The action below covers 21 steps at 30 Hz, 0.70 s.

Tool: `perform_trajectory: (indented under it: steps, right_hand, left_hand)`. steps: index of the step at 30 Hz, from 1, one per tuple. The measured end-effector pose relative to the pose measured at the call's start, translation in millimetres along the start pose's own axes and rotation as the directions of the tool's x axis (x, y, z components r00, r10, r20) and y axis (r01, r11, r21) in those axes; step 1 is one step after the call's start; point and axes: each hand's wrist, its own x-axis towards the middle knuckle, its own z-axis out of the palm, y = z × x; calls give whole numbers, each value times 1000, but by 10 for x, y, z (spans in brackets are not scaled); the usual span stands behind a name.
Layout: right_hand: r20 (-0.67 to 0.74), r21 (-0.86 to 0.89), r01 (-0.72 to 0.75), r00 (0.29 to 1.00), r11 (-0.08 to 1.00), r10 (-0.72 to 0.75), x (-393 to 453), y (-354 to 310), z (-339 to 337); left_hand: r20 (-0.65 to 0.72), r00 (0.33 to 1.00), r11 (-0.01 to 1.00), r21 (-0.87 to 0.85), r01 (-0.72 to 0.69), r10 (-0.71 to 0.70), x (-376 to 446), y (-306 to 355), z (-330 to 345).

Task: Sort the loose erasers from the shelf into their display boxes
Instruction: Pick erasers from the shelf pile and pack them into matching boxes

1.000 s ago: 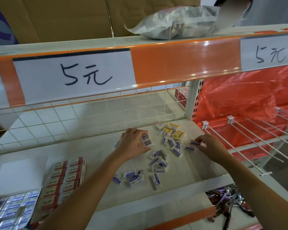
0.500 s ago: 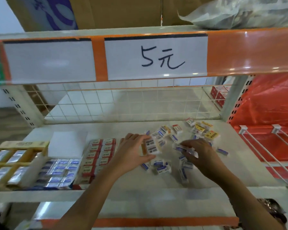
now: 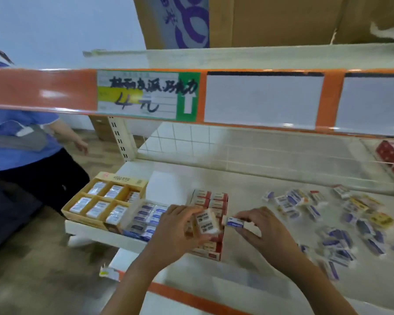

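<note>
Over the shelf's front-left corner, the left hand clamps a stack of erasers; the right hand pinches a blue eraser, apparently bound for the display boxes; loose erasers litter the right end.

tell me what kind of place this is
Most likely a small stationery or variety shop: handwritten price labels on the shelf edge, display boxes of packaged erasers, and loose erasers piled on retail shelving.
</note>
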Motion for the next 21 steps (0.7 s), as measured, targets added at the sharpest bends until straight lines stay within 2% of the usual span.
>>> perform_trajectory:
  steps: [7, 12, 15, 21]
  right_hand:
    - [62, 2, 29, 998, 1000, -30, 358, -406, 418]
    - [89, 37, 40, 995, 999, -43, 579, -661, 657]
    - [107, 47, 31, 994, 998, -36, 689, -801, 781]
    - [142, 10, -7, 990, 1000, 5, 783, -961, 985]
  left_hand:
    - [-100, 994, 996, 75, 55, -47, -200, -598, -402]
    - [-72, 992, 984, 139, 110, -101, -244, -919, -719]
    - [-80, 987, 982, 121, 146, -137, -223, -1148, -886]
    - [-51, 986, 975, 150, 164, -158, 7, -1602, -1143]
